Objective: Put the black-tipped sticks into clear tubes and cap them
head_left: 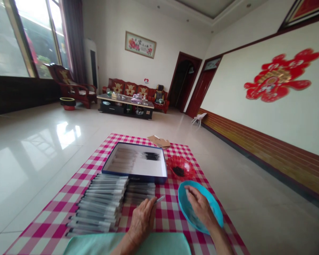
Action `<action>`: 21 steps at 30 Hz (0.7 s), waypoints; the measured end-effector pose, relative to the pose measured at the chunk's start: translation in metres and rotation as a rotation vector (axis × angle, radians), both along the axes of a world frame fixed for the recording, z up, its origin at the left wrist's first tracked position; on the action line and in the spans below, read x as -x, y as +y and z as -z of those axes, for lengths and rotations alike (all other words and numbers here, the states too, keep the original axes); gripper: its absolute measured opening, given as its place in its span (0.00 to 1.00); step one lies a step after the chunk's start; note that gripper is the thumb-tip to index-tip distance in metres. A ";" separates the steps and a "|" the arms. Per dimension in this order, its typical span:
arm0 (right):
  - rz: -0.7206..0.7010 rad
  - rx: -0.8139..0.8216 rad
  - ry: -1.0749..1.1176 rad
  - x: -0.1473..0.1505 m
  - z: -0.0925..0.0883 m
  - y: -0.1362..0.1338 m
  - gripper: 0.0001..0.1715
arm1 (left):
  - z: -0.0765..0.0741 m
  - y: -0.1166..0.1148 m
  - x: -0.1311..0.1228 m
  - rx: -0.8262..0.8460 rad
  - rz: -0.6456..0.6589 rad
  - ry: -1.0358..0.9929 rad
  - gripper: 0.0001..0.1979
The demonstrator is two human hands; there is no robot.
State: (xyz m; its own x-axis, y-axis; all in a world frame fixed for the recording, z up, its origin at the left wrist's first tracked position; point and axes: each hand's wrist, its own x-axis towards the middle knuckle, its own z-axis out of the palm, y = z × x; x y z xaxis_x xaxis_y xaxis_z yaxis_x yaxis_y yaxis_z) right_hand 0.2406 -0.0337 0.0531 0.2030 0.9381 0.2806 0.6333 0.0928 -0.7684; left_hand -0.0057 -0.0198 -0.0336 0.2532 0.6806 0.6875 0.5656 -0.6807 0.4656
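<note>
- The left hand (144, 215) has its thumb and fingers pressed together on a slim clear tube (160, 199), whose end pokes out to the right, above the checked tablecloth (167, 221).
- The right hand (199, 205) reaches over the blue bowl (184, 202), thumb and forefinger close together near its far left rim; I cannot tell whether anything is pinched between them.
- Left of the left hand lies a broad stack of pens (99, 202), clear-bodied with dark ends pointing left; a smaller, darker batch of pens (140, 191) lies just beyond the hand.
- Behind these stands a shallow blue-sided box (149, 178), white inside, with pale tubes (122, 159) on the left and a cluster of black pieces (151, 156) on the right.
- A red petal-edged bowl (188, 167) holding small dark bits (178, 171) sits between the box and the blue bowl; brown cardboard (159, 141) lies at the far edge.
- A mint-green cloth (172, 243) lies under the left forearm, cut off by the bottom edge.
- The left fingers hide the tube's rear part; the right hand covers some of the blue bowl's contents, and blur leaves the rest unclear.
</note>
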 end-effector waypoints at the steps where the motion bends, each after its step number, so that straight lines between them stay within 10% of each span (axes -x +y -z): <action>1: -0.018 0.017 0.177 0.015 0.000 0.000 0.20 | -0.001 0.000 0.000 0.003 0.004 -0.001 0.15; 10: 0.116 -0.011 1.057 0.105 0.049 0.015 0.19 | -0.010 -0.005 0.004 0.024 0.017 -0.003 0.19; 21: 0.092 -0.088 0.931 0.104 0.062 0.012 0.17 | -0.010 -0.005 0.002 0.041 0.017 0.099 0.19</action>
